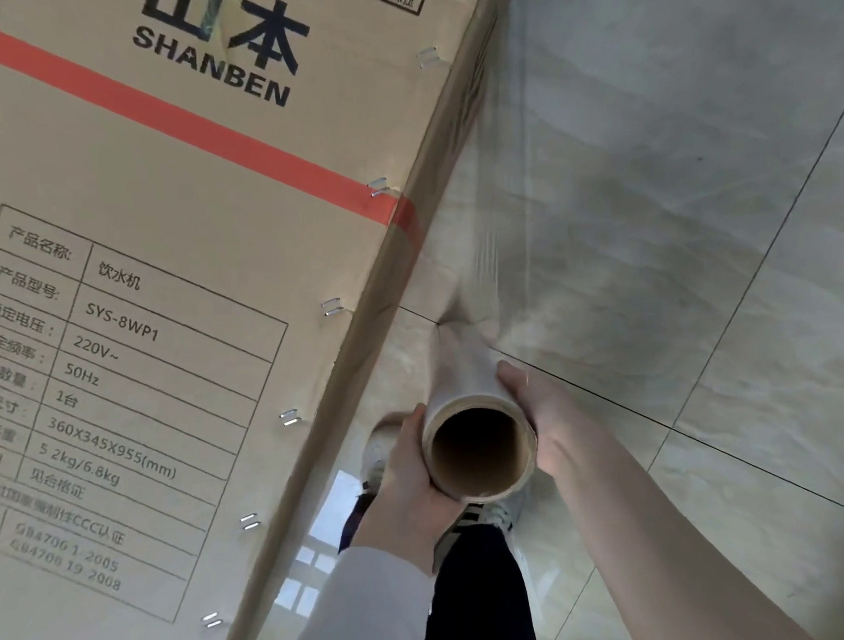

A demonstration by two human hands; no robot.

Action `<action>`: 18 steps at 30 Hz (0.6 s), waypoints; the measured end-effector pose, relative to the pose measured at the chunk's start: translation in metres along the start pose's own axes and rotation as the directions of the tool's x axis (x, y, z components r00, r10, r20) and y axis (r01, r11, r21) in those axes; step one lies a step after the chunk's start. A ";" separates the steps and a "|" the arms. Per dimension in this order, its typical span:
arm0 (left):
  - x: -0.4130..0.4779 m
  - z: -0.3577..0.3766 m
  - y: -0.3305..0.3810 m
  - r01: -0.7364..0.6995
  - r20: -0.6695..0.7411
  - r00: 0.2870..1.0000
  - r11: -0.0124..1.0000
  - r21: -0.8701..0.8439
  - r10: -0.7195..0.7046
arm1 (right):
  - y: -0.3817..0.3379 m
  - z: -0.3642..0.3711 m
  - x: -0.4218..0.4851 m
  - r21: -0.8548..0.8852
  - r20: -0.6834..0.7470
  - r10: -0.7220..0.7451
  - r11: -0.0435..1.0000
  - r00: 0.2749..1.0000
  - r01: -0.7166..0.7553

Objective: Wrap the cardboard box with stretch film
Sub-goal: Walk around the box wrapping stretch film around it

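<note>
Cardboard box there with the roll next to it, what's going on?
A person is wrapping the tall cardboard box. Their left hand and right hand grip the film roll from either side. A clear sheet of stretch film runs from the roll up to the box's corner edge. The printed face looks bare.
</note>
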State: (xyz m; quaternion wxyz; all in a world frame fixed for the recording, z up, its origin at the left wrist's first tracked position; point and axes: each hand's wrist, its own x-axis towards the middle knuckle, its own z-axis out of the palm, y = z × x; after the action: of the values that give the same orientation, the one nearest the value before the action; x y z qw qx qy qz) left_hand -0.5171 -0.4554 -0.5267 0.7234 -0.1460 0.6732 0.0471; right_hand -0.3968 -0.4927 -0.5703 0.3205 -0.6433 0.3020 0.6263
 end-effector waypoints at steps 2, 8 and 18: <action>0.008 -0.002 0.006 -0.084 -0.045 0.995 0.984 0.155 0.091 | 0.000 0.004 0.006 -0.110 -0.015 -0.008 0.994 1.000 0.006; 0.018 0.021 0.055 -0.164 0.142 0.986 0.684 0.711 0.089 | 0.010 0.010 0.015 -0.077 -0.028 -0.056 0.996 0.998 0.054; 0.012 -0.030 0.021 -0.069 0.055 0.997 0.872 0.484 0.048 | 0.076 -0.001 -0.012 0.359 0.082 -0.035 0.933 0.996 0.004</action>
State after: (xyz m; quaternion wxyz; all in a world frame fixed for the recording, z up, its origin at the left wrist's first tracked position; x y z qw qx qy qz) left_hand -0.5507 -0.4448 -0.5428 0.7487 0.0616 0.6527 -0.0985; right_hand -0.4570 -0.5399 -0.5610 0.4514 -0.5492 0.3905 0.5849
